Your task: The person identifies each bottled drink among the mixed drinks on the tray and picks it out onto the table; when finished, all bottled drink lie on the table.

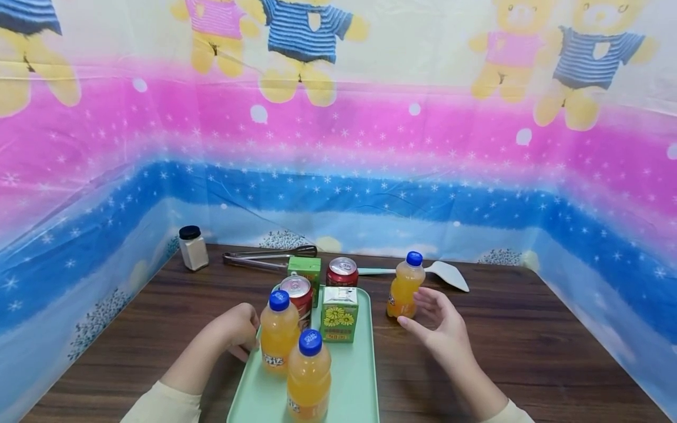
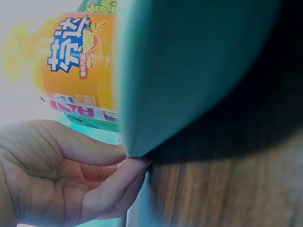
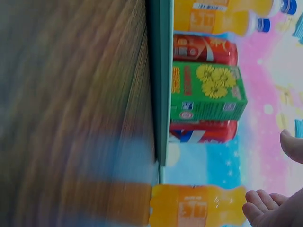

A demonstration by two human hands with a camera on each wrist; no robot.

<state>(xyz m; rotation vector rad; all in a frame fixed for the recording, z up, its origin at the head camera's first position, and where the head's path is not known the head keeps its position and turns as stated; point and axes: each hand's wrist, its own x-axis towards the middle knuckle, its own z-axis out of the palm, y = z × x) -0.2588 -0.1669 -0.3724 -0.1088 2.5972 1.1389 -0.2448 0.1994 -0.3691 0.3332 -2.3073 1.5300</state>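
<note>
My left hand [image 1: 240, 330] pinches the left rim of a pale green tray [image 1: 355, 376] between thumb and fingers, as the left wrist view shows up close. On the tray stand two orange soda bottles [image 1: 280, 335] with blue caps, red cans [image 1: 298, 291] and green drink cartons [image 1: 339, 317] with yellow flowers. A third orange soda bottle [image 1: 406, 288] stands upright on the table, right of the tray. Beside it is my right hand [image 1: 446, 332], thumb spread from the loosely extended fingers, nothing in its grasp. In the right wrist view its fingertips [image 3: 253, 208] are close by the bottle's upper end.
Metal tongs [image 1: 259, 258] lie at the back of the dark wooden table [image 1: 508, 317]. A white spatula [image 1: 448, 275] lies behind the third bottle. At the back left corner stands a white jar [image 1: 194, 249] with a black lid. A patterned cloth [image 1: 370, 194] surrounds the table.
</note>
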